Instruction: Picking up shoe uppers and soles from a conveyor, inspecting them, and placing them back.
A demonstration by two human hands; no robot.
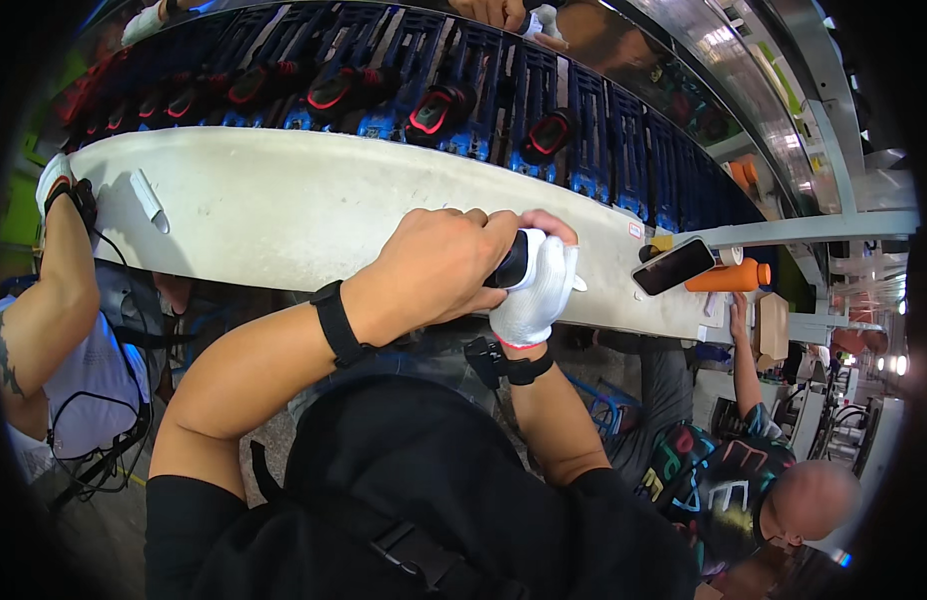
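Observation:
My bare left hand (439, 262) and my right hand (539, 285), which wears a white glove with bare fingertips, meet over the white ledge. Between them is a small dark, rounded thing (508, 264) with a pale edge beside it, mostly covered by my fingers. Its kind cannot be made out. The left fingers curl over it from the left and above, while the gloved hand closes around it from the right. Black straps with a small black device circle my right wrist; another black strap is on my left wrist.
Beyond the white ledge (274, 200) runs a line of blue racks (591, 140) carrying several black shoes with red linings, such as a black shoe (549, 136). A phone (676, 266) and an orange bottle (729, 276) stand right. A white tube-like piece (150, 200) lies left. Co-workers flank me.

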